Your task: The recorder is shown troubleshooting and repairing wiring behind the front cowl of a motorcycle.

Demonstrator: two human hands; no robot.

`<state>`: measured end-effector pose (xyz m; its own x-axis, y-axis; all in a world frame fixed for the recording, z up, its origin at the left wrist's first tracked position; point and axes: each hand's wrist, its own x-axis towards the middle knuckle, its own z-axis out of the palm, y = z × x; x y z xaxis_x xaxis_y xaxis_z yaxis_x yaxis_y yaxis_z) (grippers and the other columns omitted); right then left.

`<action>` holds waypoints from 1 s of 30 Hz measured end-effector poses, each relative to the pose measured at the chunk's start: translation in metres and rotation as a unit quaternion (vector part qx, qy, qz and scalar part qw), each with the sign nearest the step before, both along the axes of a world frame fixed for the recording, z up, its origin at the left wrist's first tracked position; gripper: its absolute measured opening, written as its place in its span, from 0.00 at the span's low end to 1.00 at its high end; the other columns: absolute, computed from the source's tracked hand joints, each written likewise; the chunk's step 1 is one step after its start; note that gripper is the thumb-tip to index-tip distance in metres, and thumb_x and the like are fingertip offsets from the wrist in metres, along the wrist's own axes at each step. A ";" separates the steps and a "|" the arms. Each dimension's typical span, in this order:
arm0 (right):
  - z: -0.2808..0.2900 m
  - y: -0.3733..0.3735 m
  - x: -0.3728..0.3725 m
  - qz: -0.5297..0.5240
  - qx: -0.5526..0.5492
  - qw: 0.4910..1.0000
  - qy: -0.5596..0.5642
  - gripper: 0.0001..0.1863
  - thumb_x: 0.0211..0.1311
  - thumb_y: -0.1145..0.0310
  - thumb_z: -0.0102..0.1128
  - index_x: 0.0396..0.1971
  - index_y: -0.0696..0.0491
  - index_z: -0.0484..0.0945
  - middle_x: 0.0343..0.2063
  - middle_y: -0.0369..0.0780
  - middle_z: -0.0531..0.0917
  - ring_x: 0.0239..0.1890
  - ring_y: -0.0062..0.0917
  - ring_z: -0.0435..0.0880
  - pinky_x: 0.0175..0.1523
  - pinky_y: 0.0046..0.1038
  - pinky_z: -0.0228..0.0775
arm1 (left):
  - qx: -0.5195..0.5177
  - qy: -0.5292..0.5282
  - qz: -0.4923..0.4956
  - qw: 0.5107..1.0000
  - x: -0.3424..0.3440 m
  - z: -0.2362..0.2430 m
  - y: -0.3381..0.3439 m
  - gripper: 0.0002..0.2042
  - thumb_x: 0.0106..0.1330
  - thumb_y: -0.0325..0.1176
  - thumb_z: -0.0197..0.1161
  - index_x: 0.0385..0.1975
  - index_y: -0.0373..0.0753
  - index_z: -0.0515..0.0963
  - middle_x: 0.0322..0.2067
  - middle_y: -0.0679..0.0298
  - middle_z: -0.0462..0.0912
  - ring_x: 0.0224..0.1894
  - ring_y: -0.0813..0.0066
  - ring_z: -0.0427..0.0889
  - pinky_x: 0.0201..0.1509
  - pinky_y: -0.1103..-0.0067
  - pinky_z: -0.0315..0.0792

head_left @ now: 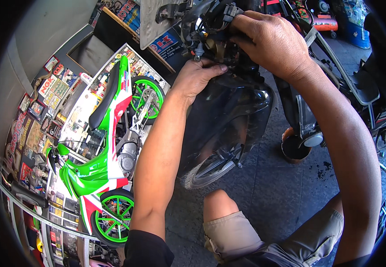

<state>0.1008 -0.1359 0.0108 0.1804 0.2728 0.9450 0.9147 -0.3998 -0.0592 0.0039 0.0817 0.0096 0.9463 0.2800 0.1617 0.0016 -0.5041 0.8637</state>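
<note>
In front of me is a dark motorbike with its front opened up, showing a bundle of wires and connectors [208, 33] at the top. My left hand [197, 76] reaches in under this bundle, thumb laid across a black part, its other fingers mostly hidden behind. A small light-coloured bulb-like piece [199, 51] sits just above that hand. My right hand [271, 42] is curled at the right side of the wiring, fingers closed against a black piece that they largely cover. Below both hands is the bike's glossy black front bodywork [228, 115], over a spoked wheel [215, 167].
A green, white and red motorbike [108, 151] stands to the left beside a metal rail [46, 222]. A round pot [296, 149] rests on the tiled floor [273, 191] with dark crumbs nearby. Another motorbike's parts [364, 89] are at the right; a red cylinder [325, 23] lies behind.
</note>
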 end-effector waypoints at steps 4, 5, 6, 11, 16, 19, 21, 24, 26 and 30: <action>0.000 -0.001 0.001 -0.008 -0.013 1.000 0.008 0.10 0.66 0.62 0.67 0.43 0.49 0.85 0.44 0.38 0.89 0.45 0.35 0.91 0.48 0.36 0.86 | 0.041 -0.033 -0.004 0.999 0.002 -0.002 0.001 0.15 0.68 0.33 0.73 0.49 0.31 0.86 0.44 0.63 0.89 0.45 0.80 0.83 0.56 0.83 0.73; 0.000 -0.001 0.000 -0.012 -0.020 1.000 0.018 0.10 0.66 0.62 0.67 0.43 0.49 0.85 0.44 0.38 0.89 0.45 0.35 0.91 0.48 0.36 0.86 | 0.026 -0.032 -0.001 0.999 0.002 -0.003 0.001 0.15 0.68 0.33 0.74 0.48 0.31 0.86 0.43 0.64 0.89 0.45 0.81 0.83 0.56 0.83 0.73; 0.000 -0.001 0.000 -0.012 -0.022 1.000 0.017 0.10 0.66 0.62 0.67 0.43 0.49 0.85 0.44 0.38 0.89 0.45 0.35 0.91 0.48 0.36 0.86 | 0.026 -0.034 -0.003 0.999 0.003 -0.004 0.001 0.15 0.68 0.33 0.74 0.48 0.31 0.86 0.43 0.64 0.89 0.45 0.81 0.83 0.56 0.83 0.73; 0.000 -0.001 0.001 -0.007 -0.024 1.000 0.010 0.10 0.66 0.63 0.67 0.43 0.49 0.84 0.45 0.38 0.89 0.45 0.35 0.91 0.48 0.36 0.86 | 0.094 -0.096 -0.013 0.991 0.008 0.002 -0.004 0.11 0.67 0.31 0.74 0.42 0.31 0.88 0.39 0.66 0.90 0.40 0.80 0.84 0.50 0.81 0.74; 0.002 -0.004 0.003 0.013 -0.018 1.000 -0.003 0.10 0.66 0.61 0.66 0.43 0.49 0.84 0.44 0.39 0.89 0.44 0.38 0.90 0.48 0.38 0.85 | 0.302 -0.068 0.201 0.929 -0.011 -0.001 -0.040 0.13 0.59 0.37 0.77 0.33 0.32 0.88 0.31 0.56 0.90 0.32 0.73 0.85 0.42 0.76 0.74; 0.002 -0.005 0.004 0.018 -0.018 1.000 0.008 0.11 0.66 0.60 0.66 0.43 0.50 0.84 0.43 0.39 0.88 0.43 0.39 0.90 0.47 0.40 0.84 | 0.366 -0.246 0.231 0.867 -0.022 -0.022 -0.070 0.16 0.59 0.43 0.75 0.29 0.33 0.87 0.32 0.49 0.85 0.36 0.49 0.85 0.44 0.60 0.75; 0.002 -0.005 0.004 0.027 -0.020 0.999 0.017 0.11 0.65 0.60 0.66 0.43 0.50 0.84 0.43 0.40 0.88 0.43 0.40 0.90 0.47 0.41 0.84 | 0.358 -0.299 0.233 0.853 -0.021 -0.025 -0.077 0.17 0.60 0.45 0.74 0.28 0.33 0.87 0.31 0.49 0.84 0.36 0.49 0.84 0.43 0.59 0.75; 0.003 -0.005 0.004 0.031 -0.024 0.999 0.024 0.11 0.66 0.61 0.66 0.43 0.50 0.84 0.43 0.40 0.88 0.43 0.41 0.90 0.47 0.41 0.84 | 0.384 -0.235 0.233 0.862 -0.015 -0.020 -0.078 0.15 0.62 0.38 0.73 0.36 0.29 0.86 0.28 0.53 0.86 0.30 0.61 0.84 0.38 0.70 0.74; 0.003 -0.005 0.003 0.033 -0.021 0.999 0.019 0.11 0.65 0.61 0.66 0.43 0.50 0.84 0.43 0.41 0.88 0.43 0.41 0.90 0.47 0.41 0.83 | 0.201 -0.155 0.193 0.948 -0.008 -0.013 -0.074 0.16 0.66 0.38 0.71 0.33 0.25 0.85 0.26 0.58 0.85 0.29 0.73 0.79 0.36 0.71 0.72; 0.004 -0.007 0.002 0.031 -0.020 0.999 0.019 0.11 0.65 0.61 0.66 0.43 0.50 0.83 0.42 0.41 0.88 0.42 0.41 0.90 0.47 0.42 0.83 | 0.061 -0.233 0.180 0.954 -0.012 -0.009 -0.066 0.17 0.65 0.40 0.71 0.32 0.27 0.85 0.22 0.60 0.84 0.26 0.70 0.79 0.36 0.71 0.71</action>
<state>0.1025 -0.1429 0.0145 0.1974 0.3223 0.9258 0.9351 -0.3453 -0.0792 -0.0080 0.0161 0.0005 0.6097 0.5253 0.5935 -0.1764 -0.6401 0.7478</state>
